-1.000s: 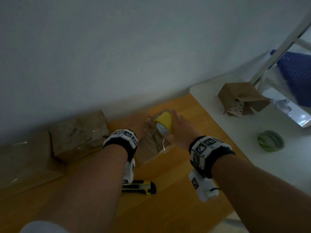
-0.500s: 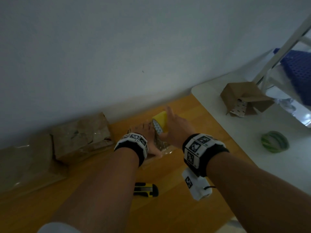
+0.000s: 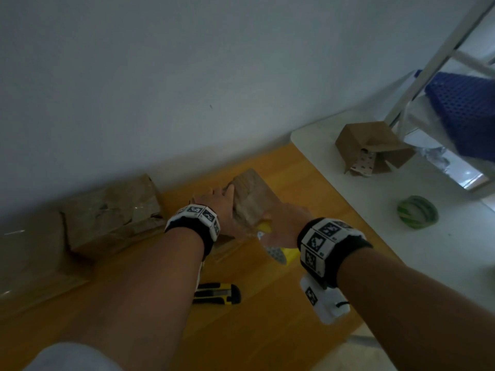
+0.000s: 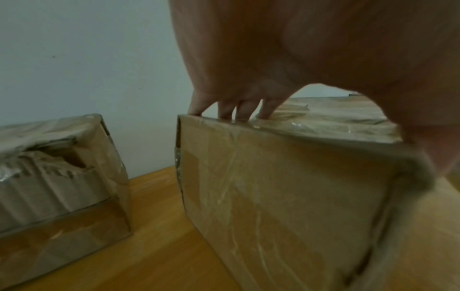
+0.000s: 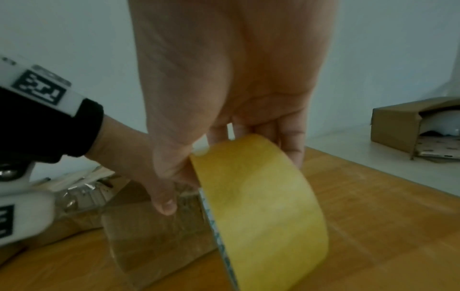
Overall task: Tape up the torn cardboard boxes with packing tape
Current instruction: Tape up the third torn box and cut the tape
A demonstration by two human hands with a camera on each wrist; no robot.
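A small brown cardboard box [image 3: 253,199], wrapped in clear tape, stands on the wooden table. My left hand [image 3: 218,207] grips its top. In the left wrist view the fingers [image 4: 229,110] hook over the far top edge of the box [image 4: 286,187], with the thumb at its near corner. My right hand [image 3: 284,223] holds a yellow roll of packing tape [image 3: 281,253] just in front of the box. In the right wrist view the roll [image 5: 261,206] sits between thumb and fingers. A shiny clear strip shows between the roll and the box [image 5: 154,236].
Two torn, taped boxes [image 3: 112,210] lie at the left against the wall. A yellow-black utility knife [image 3: 217,293] lies near my left forearm. The white table [image 3: 388,250] at the right carries an open small box [image 3: 372,148] and a green tape roll [image 3: 417,212].
My right hand has drawn the yellow roll from the box's top back towards me, down its near side. My left hand has shifted onto the box's top, and the box now stands more upright.
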